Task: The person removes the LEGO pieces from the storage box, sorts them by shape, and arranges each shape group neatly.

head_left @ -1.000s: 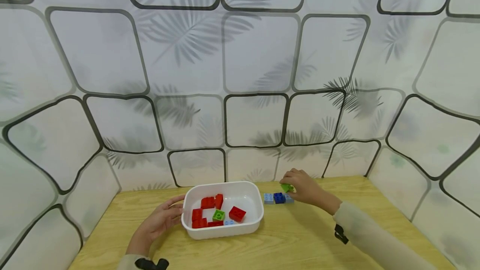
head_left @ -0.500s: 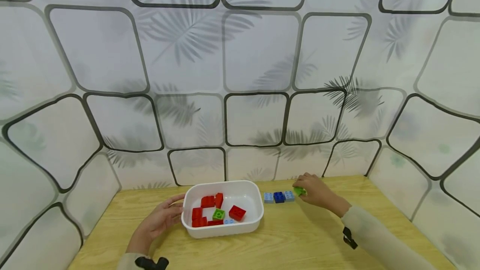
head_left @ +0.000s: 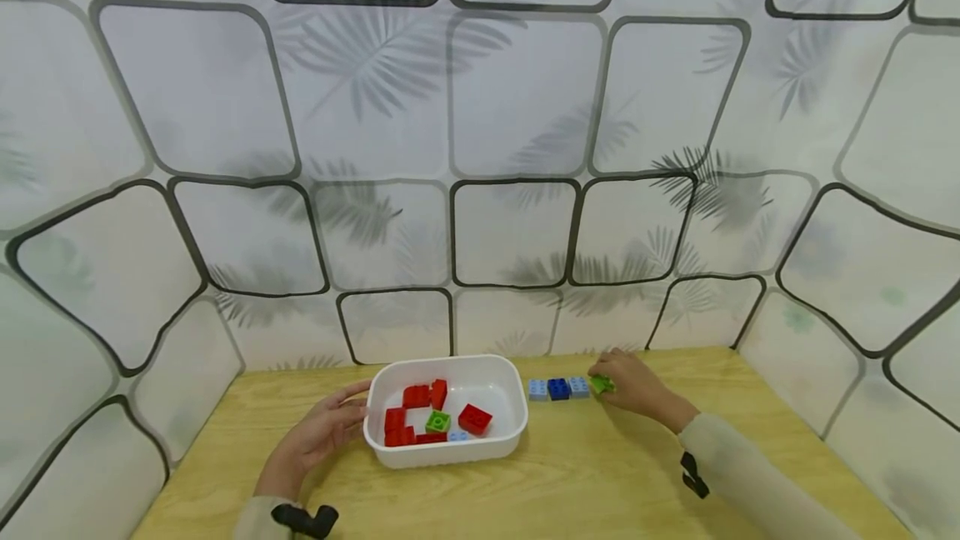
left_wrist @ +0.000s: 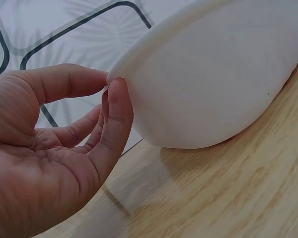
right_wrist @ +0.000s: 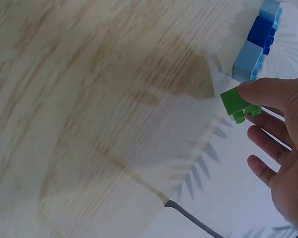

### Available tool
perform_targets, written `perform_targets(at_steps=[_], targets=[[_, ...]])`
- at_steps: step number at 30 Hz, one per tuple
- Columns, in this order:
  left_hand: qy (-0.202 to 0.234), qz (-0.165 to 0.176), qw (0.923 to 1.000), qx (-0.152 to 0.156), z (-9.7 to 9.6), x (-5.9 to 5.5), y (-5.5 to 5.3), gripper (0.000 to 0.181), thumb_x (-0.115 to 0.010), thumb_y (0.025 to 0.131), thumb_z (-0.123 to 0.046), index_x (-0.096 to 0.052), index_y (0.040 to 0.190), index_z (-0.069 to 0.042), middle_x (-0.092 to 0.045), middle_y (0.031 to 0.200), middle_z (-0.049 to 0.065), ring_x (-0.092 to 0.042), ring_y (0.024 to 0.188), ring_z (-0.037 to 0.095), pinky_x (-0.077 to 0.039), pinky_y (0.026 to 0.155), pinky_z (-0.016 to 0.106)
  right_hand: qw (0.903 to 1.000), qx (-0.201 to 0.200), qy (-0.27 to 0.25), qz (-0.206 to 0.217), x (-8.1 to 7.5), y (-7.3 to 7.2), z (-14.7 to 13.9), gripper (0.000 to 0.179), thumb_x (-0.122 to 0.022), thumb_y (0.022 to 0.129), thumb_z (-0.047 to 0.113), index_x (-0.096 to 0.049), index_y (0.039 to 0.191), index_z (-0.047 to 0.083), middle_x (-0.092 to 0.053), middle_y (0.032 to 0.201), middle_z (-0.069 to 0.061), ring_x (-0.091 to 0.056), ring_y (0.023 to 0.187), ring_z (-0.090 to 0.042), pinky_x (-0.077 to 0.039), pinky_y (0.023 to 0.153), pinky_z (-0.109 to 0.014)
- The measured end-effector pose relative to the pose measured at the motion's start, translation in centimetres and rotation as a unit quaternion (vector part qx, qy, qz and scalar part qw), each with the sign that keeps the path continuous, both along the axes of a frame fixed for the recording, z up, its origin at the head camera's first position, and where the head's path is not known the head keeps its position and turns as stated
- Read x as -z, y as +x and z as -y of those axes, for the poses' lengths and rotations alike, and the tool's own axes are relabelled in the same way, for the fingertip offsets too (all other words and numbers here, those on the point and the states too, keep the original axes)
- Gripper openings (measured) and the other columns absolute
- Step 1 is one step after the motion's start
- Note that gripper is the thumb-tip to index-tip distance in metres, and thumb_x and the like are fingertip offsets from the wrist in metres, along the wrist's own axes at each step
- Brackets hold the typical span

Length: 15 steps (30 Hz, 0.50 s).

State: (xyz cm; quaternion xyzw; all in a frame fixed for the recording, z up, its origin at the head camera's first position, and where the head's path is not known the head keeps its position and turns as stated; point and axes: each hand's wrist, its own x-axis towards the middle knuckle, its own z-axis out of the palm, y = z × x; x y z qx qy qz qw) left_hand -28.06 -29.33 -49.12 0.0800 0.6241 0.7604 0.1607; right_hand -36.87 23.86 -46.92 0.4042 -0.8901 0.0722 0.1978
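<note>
My left hand [head_left: 318,433] is at the left end of a white plastic tub [head_left: 450,458]. In the left wrist view its fingertips [left_wrist: 118,94] pinch the tub's rim. Out to the right, my right hand [head_left: 637,386] pinches a green toy building brick [right_wrist: 234,101] between thumb and fingers, its studs turned sideways. The brick is just right of a row of three bricks: light blue [head_left: 537,390], dark blue [head_left: 558,389] and light blue [head_left: 578,387]. Part of the green brick is hidden behind the thumb.
Inside the tub lie several red bricks [head_left: 475,418], a green brick [head_left: 438,422] and a light blue brick [head_left: 458,435]. The wooden table [head_left: 480,498] meets a patterned white wall covering [head_left: 510,232] at the back and on both sides.
My right hand has moved right with the green brick, from above the row to its right end, uncovering the right light blue brick. My left hand has stayed at the tub.
</note>
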Motion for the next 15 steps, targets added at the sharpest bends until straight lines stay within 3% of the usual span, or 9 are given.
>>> perform_targets(at_steps=[15], targets=[[-0.008, -0.003, 1.0, -0.003, -0.05, -0.21, 0.11, 0.058, -0.053, 0.104, -0.006, -0.029, 0.156, 0.002, -0.066, 0.125, -0.003, -0.067, 0.112, 0.01, -0.057, 0.097, 0.029, 0.9985, 0.034, 0.012, 0.04, 0.39, -0.65, 0.42, 0.03, -0.085, 0.075, 0.001, -0.076, 0.103, 0.004, -0.072, 0.098, -0.009, -0.066, 0.091, -0.029, -0.057, 0.082, -0.049]])
